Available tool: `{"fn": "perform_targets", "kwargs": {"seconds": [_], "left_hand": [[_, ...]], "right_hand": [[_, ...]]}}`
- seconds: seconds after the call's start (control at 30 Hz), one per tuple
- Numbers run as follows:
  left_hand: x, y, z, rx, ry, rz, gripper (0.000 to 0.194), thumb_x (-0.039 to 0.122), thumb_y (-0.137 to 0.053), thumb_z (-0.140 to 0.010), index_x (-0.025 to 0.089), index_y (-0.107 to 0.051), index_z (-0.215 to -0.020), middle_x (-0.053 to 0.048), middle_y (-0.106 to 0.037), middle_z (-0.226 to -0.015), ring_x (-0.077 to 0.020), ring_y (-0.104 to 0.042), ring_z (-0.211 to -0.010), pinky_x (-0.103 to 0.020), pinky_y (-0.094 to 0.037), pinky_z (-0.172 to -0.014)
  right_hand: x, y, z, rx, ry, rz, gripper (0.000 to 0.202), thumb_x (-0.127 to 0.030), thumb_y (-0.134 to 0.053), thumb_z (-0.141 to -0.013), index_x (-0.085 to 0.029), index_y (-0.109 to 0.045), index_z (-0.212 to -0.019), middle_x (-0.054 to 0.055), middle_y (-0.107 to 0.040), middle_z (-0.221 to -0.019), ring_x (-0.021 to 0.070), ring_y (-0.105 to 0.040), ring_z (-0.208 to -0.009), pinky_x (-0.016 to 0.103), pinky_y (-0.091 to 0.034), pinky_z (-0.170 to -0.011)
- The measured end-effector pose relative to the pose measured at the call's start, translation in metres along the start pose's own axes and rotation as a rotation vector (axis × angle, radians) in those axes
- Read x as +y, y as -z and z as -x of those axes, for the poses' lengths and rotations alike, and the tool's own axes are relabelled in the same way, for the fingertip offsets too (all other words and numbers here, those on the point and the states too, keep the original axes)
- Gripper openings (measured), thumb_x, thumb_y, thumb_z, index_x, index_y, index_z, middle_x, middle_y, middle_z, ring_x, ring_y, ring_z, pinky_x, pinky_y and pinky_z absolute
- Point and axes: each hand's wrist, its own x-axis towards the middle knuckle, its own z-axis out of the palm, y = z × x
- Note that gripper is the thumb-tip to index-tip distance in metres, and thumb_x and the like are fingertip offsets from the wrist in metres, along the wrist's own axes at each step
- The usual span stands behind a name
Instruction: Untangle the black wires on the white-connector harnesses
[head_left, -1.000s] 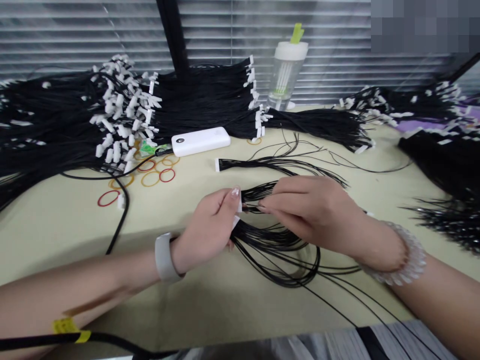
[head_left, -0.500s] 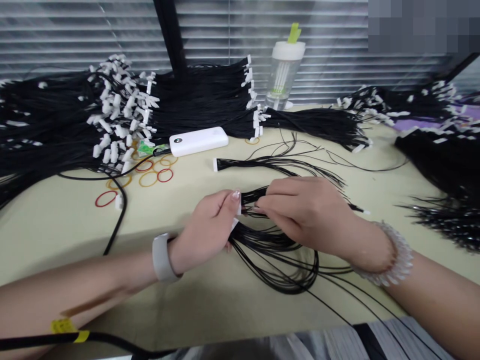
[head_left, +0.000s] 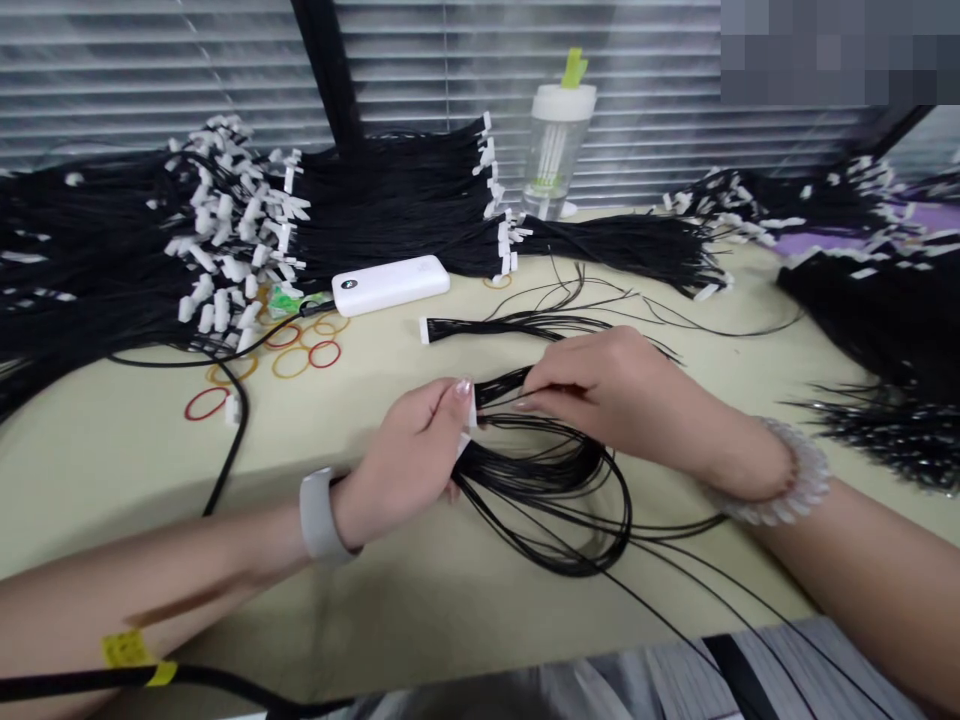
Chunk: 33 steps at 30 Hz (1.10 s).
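Note:
My left hand (head_left: 416, 440) is closed on a white connector (head_left: 472, 406), the thumb pressed along its edge. Black wires (head_left: 501, 388) run out of it to the right, and a second white connector (head_left: 462, 446) shows just below, by the same fingers. Thin black wire is pinched between the thumb and fingers of my right hand (head_left: 600, 385), a little right of the connector. Looped black wires (head_left: 592, 570) hang under both hands, a few strands trailing toward the table's front edge. Another wire harness (head_left: 480, 327) with a white end lies just beyond my hands.
Piles of black cables (head_left: 397, 200) with white connectors line the back, and more cables (head_left: 885, 340) lie at right. A white power bank (head_left: 390, 286), rubber bands (head_left: 291, 362) and a clear bottle (head_left: 555, 150) stand or lie nearby. A black cord (head_left: 241, 430) crosses the left side.
My right hand has lifted slightly and moved away from the connector, drawing the wire with it. My left hand keeps its hold. The whole view has shifted a little.

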Motion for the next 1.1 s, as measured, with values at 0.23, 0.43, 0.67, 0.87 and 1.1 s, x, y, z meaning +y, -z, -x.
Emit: {"fn": "perform_targets", "kwargs": {"seconds": [0.23, 0.43, 0.67, 0.87, 1.1], "left_hand": [[-0.008, 0.001, -0.006, 0.082, 0.046, 0.156, 0.033, 0.044, -0.036, -0.084, 0.019, -0.041, -0.064, 0.006, -0.039, -0.042, -0.0075, -0.042, -0.031, -0.017, -0.034, -0.03], [-0.007, 0.0, -0.007, 0.116, 0.06, 0.184, 0.03, 0.042, -0.036, -0.084, 0.019, -0.041, -0.065, 0.006, -0.04, -0.04, -0.0087, -0.043, -0.032, -0.019, -0.034, -0.031], [-0.005, 0.0, -0.006, 0.112, 0.024, 0.101, 0.034, 0.045, -0.034, -0.084, 0.019, -0.041, -0.064, 0.007, -0.039, -0.038, -0.008, -0.043, -0.032, -0.017, -0.035, -0.032], [-0.006, 0.0, -0.006, 0.119, 0.0, 0.066, 0.036, 0.047, -0.034, -0.084, 0.019, -0.041, -0.063, 0.007, -0.037, -0.036, -0.0079, -0.043, -0.03, -0.017, -0.035, -0.031], [-0.005, 0.0, -0.005, 0.13, 0.005, 0.022, 0.035, 0.048, -0.034, -0.083, 0.019, -0.045, -0.067, 0.007, -0.037, -0.039, -0.0077, -0.043, -0.032, -0.017, -0.035, -0.031]], "right_hand": [[0.008, 0.018, 0.004, 0.185, -0.148, 0.118, 0.046, -0.055, -0.066, -0.057, -0.016, -0.045, -0.071, -0.002, -0.046, -0.062, 0.0077, -0.037, -0.053, 0.02, -0.027, -0.047], [-0.002, 0.028, 0.014, -0.328, -0.07, -0.113, 0.042, -0.047, -0.042, -0.082, -0.016, -0.043, -0.054, -0.004, -0.036, -0.046, 0.0047, -0.028, -0.044, 0.02, -0.023, -0.041], [-0.02, -0.015, 0.008, -0.248, 0.111, -0.149, 0.023, -0.021, -0.034, -0.087, -0.018, -0.05, -0.071, -0.002, -0.053, -0.067, 0.0065, -0.042, -0.06, 0.02, -0.036, -0.058], [-0.024, -0.032, 0.005, -0.134, 0.189, -0.087, 0.016, -0.02, -0.037, -0.082, -0.016, -0.05, -0.074, 0.0, -0.05, -0.069, 0.0093, -0.04, -0.061, 0.023, -0.035, -0.057], [-0.025, -0.027, 0.007, -0.132, 0.198, 0.043, 0.015, -0.016, -0.037, -0.079, -0.015, -0.045, -0.067, 0.001, -0.046, -0.064, 0.0095, -0.038, -0.055, 0.023, -0.035, -0.052]]}}
